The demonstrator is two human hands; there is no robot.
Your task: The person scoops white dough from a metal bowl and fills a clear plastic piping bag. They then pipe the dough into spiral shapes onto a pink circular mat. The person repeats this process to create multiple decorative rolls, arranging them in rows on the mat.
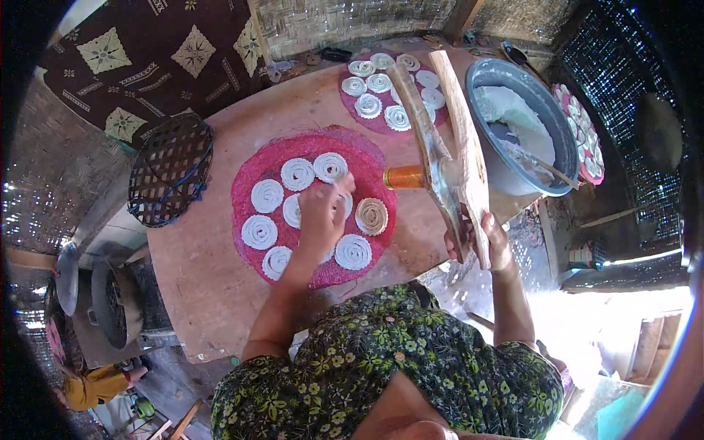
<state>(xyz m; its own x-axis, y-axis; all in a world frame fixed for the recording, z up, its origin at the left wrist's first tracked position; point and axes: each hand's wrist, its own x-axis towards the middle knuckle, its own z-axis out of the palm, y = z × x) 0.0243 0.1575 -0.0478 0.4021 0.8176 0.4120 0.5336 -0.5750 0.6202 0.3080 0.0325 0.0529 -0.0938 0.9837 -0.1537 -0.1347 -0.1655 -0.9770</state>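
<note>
My right hand [493, 243] grips the lower ends of a wooden hand press [460, 158], whose two long arms stand up over the table. An orange-gold cylinder [405, 177] juts from the press toward the left. Just left of it, my left hand [323, 213] hovers over a round pink-red mesh mat [249, 165], fingers apart and apparently holding nothing. White spiral coils of dough [297, 174] lie spread over the mat, and my hand partly hides those in the middle. One coil [372, 216] at the mat's right side is browner than the others. The left fingertips are close to the top coil [330, 167].
Another pink mat of coils [348, 95] lies at the back of the wooden table [198, 279]. A grey basin [480, 73] with white flour-like powder stands at right, a third mat of coils [595, 172] beyond it. A woven basket [170, 169] sits at the left edge.
</note>
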